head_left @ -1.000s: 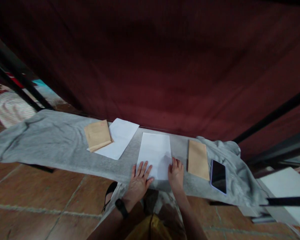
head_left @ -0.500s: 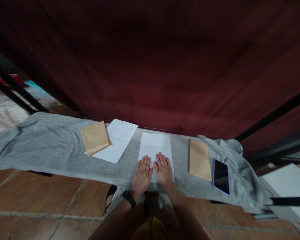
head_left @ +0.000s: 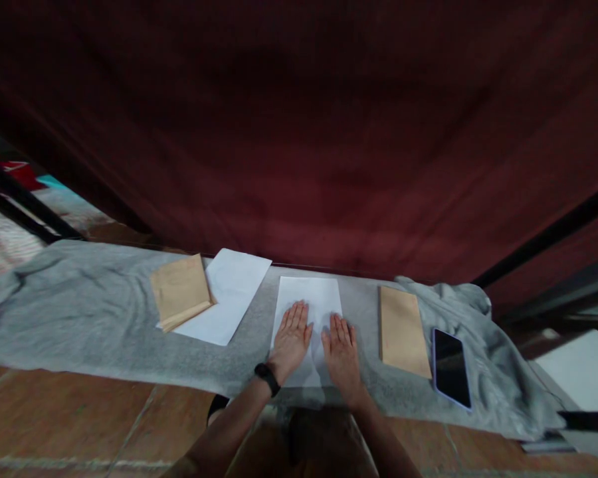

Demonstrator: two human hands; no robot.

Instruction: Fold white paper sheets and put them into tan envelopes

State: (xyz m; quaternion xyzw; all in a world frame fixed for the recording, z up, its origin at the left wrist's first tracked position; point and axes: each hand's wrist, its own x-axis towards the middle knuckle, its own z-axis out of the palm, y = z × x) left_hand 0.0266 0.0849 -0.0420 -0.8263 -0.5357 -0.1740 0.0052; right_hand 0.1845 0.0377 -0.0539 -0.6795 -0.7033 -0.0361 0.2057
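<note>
The left hand (head_left: 292, 337) is lying flat and open, its fingers together, covering part of a white sheet (head_left: 309, 295) in the middle of the grey cloth (head_left: 104, 312). The right hand (head_left: 341, 355) is resting open on the sheet's right edge, hiding that stretch of it; whether its palm is pressing down is hard to tell. To the left, a brown paper packet (head_left: 180, 291) is overlapping another white sheet (head_left: 236, 289), concealing its near-left part. To the right, a brown envelope (head_left: 403, 330) is lying near a phone (head_left: 451, 368), whose screen is showing dark. At the far right, a white board (head_left: 585, 372) is running out of view.
</note>
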